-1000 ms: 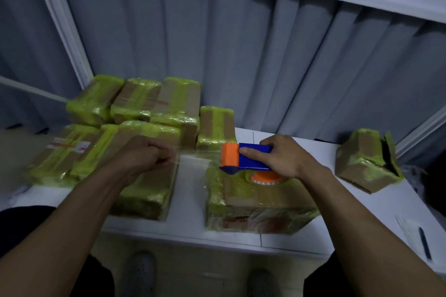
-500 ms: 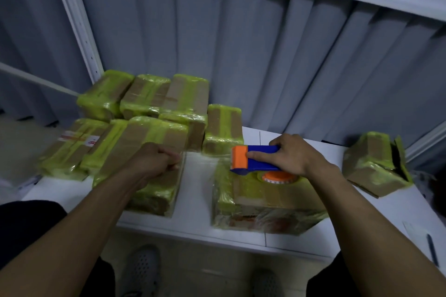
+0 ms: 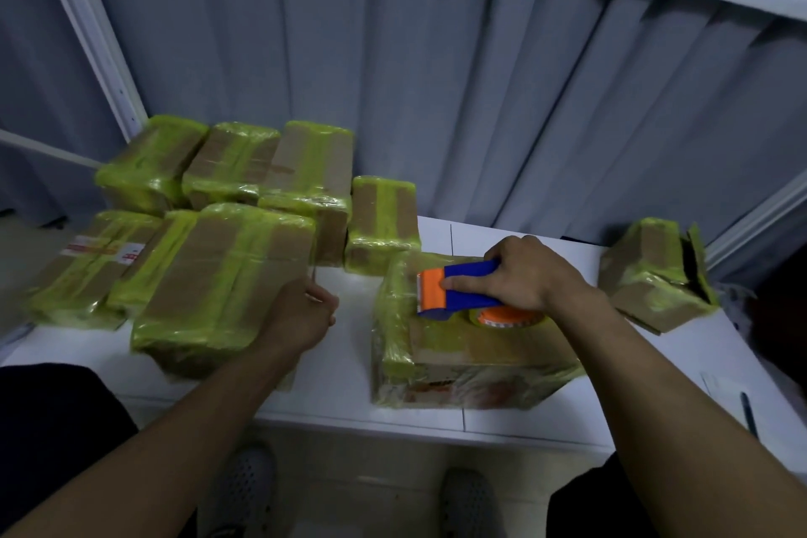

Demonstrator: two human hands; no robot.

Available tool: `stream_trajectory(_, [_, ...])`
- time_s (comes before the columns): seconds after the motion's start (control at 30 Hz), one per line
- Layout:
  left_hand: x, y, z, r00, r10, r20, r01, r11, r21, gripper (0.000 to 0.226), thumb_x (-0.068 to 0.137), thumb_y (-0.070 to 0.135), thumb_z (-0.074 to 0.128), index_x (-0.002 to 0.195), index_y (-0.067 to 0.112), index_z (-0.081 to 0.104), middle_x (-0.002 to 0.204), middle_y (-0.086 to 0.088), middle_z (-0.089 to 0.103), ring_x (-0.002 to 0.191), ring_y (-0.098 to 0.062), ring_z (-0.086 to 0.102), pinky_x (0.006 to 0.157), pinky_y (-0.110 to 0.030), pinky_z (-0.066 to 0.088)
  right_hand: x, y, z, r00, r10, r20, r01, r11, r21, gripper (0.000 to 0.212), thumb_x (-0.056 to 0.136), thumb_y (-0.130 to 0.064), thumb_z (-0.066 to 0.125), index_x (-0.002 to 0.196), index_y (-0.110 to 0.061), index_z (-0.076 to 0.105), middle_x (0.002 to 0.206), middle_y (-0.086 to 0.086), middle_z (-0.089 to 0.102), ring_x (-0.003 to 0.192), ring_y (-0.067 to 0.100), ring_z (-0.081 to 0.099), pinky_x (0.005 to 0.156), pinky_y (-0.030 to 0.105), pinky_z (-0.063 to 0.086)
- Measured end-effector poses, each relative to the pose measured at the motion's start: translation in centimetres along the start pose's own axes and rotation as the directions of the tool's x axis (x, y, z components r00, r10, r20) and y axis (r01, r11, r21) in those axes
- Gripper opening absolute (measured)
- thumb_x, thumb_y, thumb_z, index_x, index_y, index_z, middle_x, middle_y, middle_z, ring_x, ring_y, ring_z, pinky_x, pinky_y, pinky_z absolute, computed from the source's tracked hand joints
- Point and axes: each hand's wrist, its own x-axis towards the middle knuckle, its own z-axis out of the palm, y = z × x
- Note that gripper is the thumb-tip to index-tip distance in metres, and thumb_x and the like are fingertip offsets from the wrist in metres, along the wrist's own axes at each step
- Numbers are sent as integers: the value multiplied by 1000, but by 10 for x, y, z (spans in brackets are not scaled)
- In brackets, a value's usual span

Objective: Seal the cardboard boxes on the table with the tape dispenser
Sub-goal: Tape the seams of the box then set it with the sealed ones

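A cardboard box wrapped in yellow-green tape lies on the white table, near its front edge. On top of this box rests the blue and orange tape dispenser, its orange end pointing left. My right hand grips the dispenser's blue handle. To the left of the box, my left hand hovers over the table with fingers pinched on the end of a clear tape strip. The strip between the hand and the dispenser is barely visible.
Several taped boxes are stacked at the left and back of the table. One more taped box, with a raised flap, sits at the far right. A pen and paper lie at the right edge. Grey curtains hang behind.
My left hand has moved right, off the big left box and out over the bare table towards the dispenser. My right hand and the dispenser have stayed on the box.
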Motion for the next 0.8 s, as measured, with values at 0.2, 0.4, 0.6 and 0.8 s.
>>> stream_trajectory(0.2, [2, -5, 13, 999, -17, 40, 16, 999, 35, 19, 89, 22, 73, 75, 11, 68, 76, -7, 69, 78, -21, 67, 68, -27, 49, 6, 3, 1, 1000, 0, -7, -1, 998, -60, 73, 67, -95, 55, 69, -23, 67, 66, -4, 63, 68, 13, 62, 60, 30, 44])
stream_trajectory(0.4, [-1, -4, 33, 995, -79, 56, 78, 997, 25, 16, 84, 23, 79, 81, 12, 67, 88, -1, 65, 86, -17, 61, 77, -25, 45, 5, 9, 0, 1000, 17, -6, -18, 998, -66, 76, 64, -97, 54, 68, -22, 69, 63, -4, 63, 67, 14, 62, 62, 33, 49])
stream_trajectory(0.6, [2, -2, 51, 957, -219, 192, 238, 968, -80, 15, 79, 17, 82, 76, 11, 69, 88, -6, 71, 90, -21, 68, 85, -33, 54, 6, 9, 3, 1000, 20, -5, -20, 997, -79, 71, 66, -95, 56, 70, -25, 68, 67, -4, 64, 69, 15, 62, 62, 33, 47])
stream_trajectory(0.8, [8, 3, 52, 933, -244, 263, 270, 960, -70, 26, 77, 12, 84, 92, -2, 69, 101, -17, 71, 85, -23, 69, 77, -30, 58, 7, 11, 5, 1000, 8, -13, -10, 995, -95, 81, 61, -99, 52, 78, -23, 75, 70, -3, 67, 70, 14, 63, 63, 33, 52])
